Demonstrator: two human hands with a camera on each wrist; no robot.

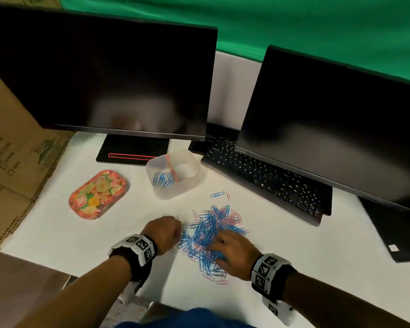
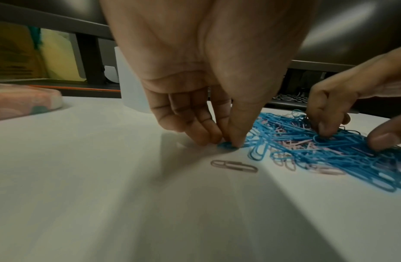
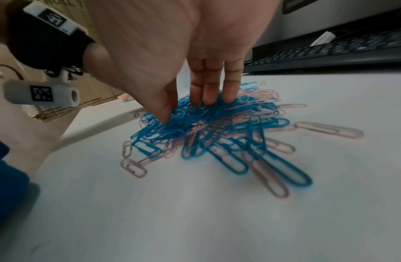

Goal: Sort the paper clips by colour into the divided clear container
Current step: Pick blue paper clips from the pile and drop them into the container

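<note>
A tangled pile of blue and pink paper clips (image 1: 213,230) lies on the white table. Behind it stands the divided clear container (image 1: 189,183), with several blue clips (image 1: 162,178) in its left compartment and a few pink clips (image 1: 174,172) by the divider. At the pile's left edge, my left hand (image 2: 226,143) pinches a blue clip (image 2: 224,146) between thumb and fingers against the table. My right hand (image 3: 186,109) rests on the pile's near right part; its straight fingers (image 3: 206,95) and thumb touch the clips and stay apart.
A floral tray (image 1: 97,195) lies left of the container. A dark monitor (image 1: 104,79) stands behind, and an open laptop (image 1: 265,176) at the right. Cardboard boxes (image 1: 10,162) line the left edge. Two stray clips (image 1: 217,194) lie between pile and container.
</note>
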